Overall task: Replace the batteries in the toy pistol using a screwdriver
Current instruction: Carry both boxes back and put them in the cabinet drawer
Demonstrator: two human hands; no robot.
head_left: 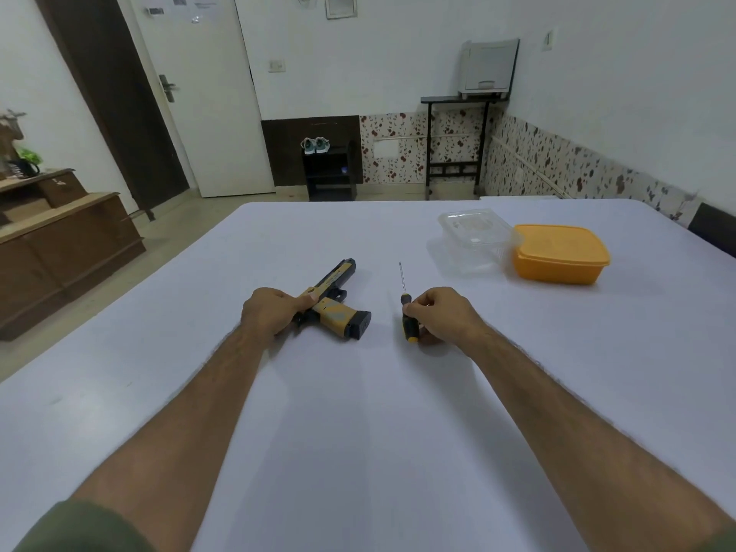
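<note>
Yellow-and-black plastic sits under my left fingers (306,301), which curl over the rear of the toy pistol (332,298); the thumb lies along its top edge and presses it against the white table (358,432). My left hand (271,312) has its back turned up, and the forearm runs back toward seven o'clock to a green sleeve (83,527).

My right fingers (414,308) are bent round the black-and-yellow handle of the screwdriver (408,312) and pinch it near the top of the grip. My right hand (442,314) rests low over the cloth, knuckles up, and its forearm runs back toward five o'clock.

The pistol lies flat on its side at the middle of the table. Its long axis is slanted, with the black muzzle pointing to about one o'clock. The grip, ending in a black magazine base, sticks out toward four o'clock. The screwdriver lies just to the right of it, apart from it. Its thin shaft points nearly to twelve o'clock, and the yellow butt of its handle faces me at six o'clock. I cannot tell whether the handle touches the cloth.

Farther out, at about one to two o'clock from my right hand, a clear plastic container (474,233) stands beside an orange lidded box (559,253); the two look to be touching. Neither lies between my hands and the tools. Beyond the table's far edge, at twelve o'clock, a pair of shoes (315,145) sits on a dark rack.
</note>
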